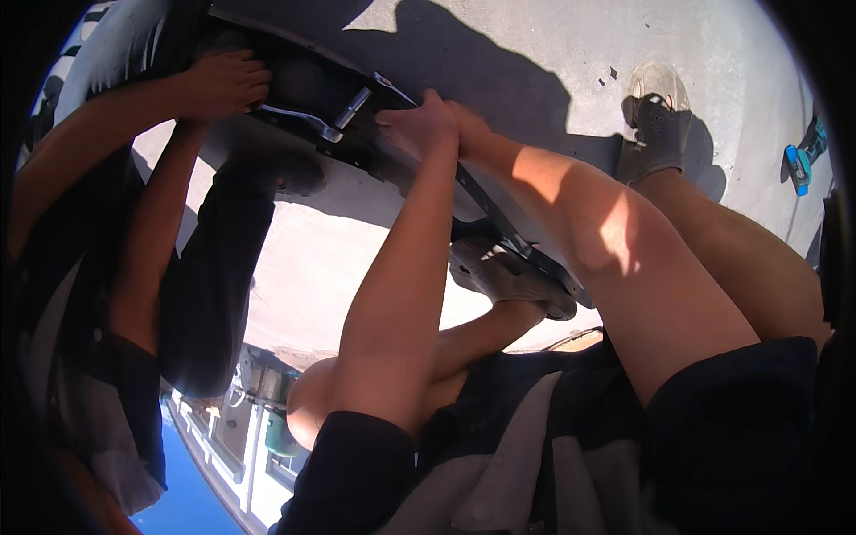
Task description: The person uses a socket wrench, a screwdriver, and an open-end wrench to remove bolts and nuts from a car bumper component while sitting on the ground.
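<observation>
My left hand point(419, 127) is closed around a chrome wrench point(390, 86), whose end sticks out beyond the fingers over a dark metal assembly point(308, 78). Pressed against it from behind is my right hand point(471, 134); its fingers are hidden, so its grip does not show. Just left of my hands, a shiny cylindrical socket or extension point(354, 108) stands out at a slant from the assembly. Another person's hand point(225, 85) is at a curved chrome tool handle point(299, 117) that reaches toward the cylinder's lower end.
A long black metal bar point(486, 203) runs between my feet, which wear clogs point(658, 125). The co-worker's dark-trousered leg point(214, 267) is close on the left. Far right on the sunlit concrete point(571, 36) lies a teal and black power tool point(802, 160).
</observation>
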The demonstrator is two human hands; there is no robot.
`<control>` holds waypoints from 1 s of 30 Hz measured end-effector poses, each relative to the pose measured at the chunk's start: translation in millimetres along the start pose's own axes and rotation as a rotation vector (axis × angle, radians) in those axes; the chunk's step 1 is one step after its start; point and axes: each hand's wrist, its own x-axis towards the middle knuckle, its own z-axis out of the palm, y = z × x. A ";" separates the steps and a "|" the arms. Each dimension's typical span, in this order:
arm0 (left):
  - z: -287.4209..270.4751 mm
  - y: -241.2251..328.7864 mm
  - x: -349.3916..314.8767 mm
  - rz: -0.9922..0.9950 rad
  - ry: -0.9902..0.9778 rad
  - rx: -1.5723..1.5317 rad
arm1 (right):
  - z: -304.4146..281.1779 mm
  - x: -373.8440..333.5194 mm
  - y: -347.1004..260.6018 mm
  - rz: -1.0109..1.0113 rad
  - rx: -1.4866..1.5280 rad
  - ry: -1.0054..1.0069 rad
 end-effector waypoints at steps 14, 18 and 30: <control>9.8 -15.0 2.4 0.148 0.027 0.017 | -5.0 -5.2 -6.7 -0.110 0.057 0.120; 15.3 -16.5 -9.4 0.157 0.055 0.064 | 11.5 -0.2 28.8 -0.151 0.055 0.026; -73.2 2.3 -14.4 0.363 -0.251 -0.222 | -34.5 -55.8 -101.2 -0.174 -0.297 0.254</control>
